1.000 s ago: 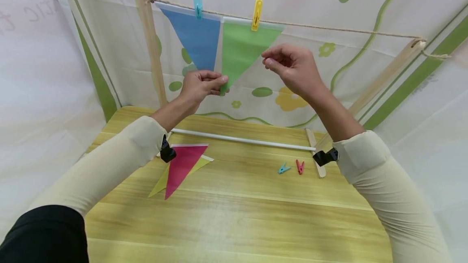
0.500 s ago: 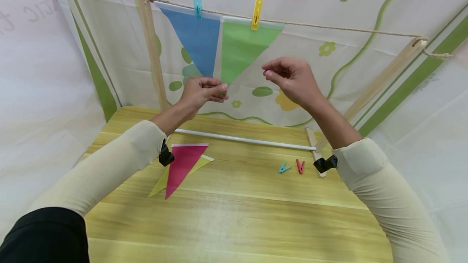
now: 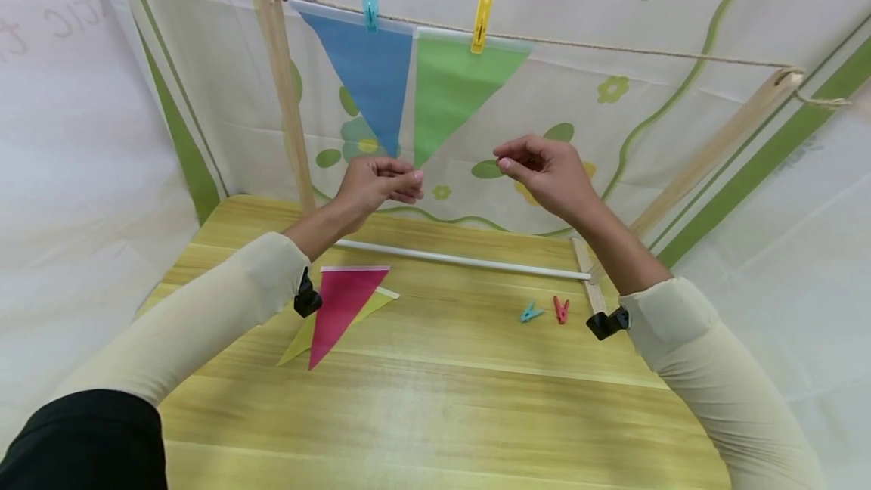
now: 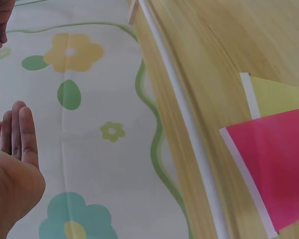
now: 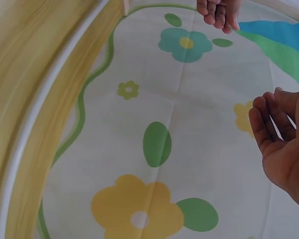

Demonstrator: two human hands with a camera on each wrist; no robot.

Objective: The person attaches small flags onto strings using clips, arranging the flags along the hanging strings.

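A blue pennant [image 3: 370,70] and a green pennant [image 3: 456,78] hang side by side on a twine line [image 3: 612,47]. A light-blue clothespin [image 3: 370,2] clips the blue one, a yellow clothespin [image 3: 481,23] the green one. Just under the pennants' lower tips is my left hand [image 3: 377,181], fingers extended and loosely together, holding nothing. My right hand [image 3: 544,172] hovers to the right of the green pennant, fingers lightly bent with nothing between them. In the right wrist view, the left hand [image 5: 219,12] overlaps the green tip.
Pink [image 3: 343,305] and yellow [image 3: 296,342] pennants lie overlapping on the wooden table [image 3: 435,414]. Farther right lie a blue clothespin [image 3: 531,312] and a red clothespin [image 3: 561,310]. Wooden posts [image 3: 282,97] carry the line; a white rod [image 3: 463,259] joins their feet.
My left hand has let go of the green pennant's tip and sunk below it. The right hand has also lowered, away from the pennant's edge.
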